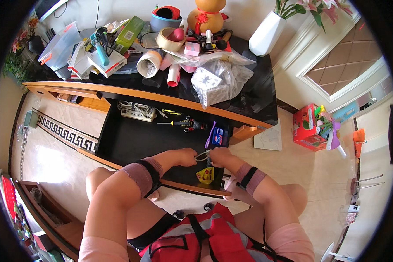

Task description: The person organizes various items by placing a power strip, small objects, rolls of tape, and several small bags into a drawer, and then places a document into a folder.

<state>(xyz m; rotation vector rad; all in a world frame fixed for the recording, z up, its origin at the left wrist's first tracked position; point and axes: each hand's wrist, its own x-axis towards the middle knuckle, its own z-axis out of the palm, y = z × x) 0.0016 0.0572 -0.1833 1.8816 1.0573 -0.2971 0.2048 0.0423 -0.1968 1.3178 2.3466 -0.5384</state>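
Observation:
Above a pulled-out drawer with a black inside, my left hand and my right hand pinch a thin, whitish cord between them. The cord forms a small loop in the gap; its ends are hidden by my fingers. Just beyond my right hand lie a purple stick-like tool and a blue box. Below the hands, a yellow packet rests near the drawer front. Farther in are a yellow-and-black screwdriver and a white power strip with a coiled cable.
The black cabinet top carries a plastic bag, a tape roll, small boxes and a white vase. A red carton stands on the floor at right. A wooden cabinet is at lower left.

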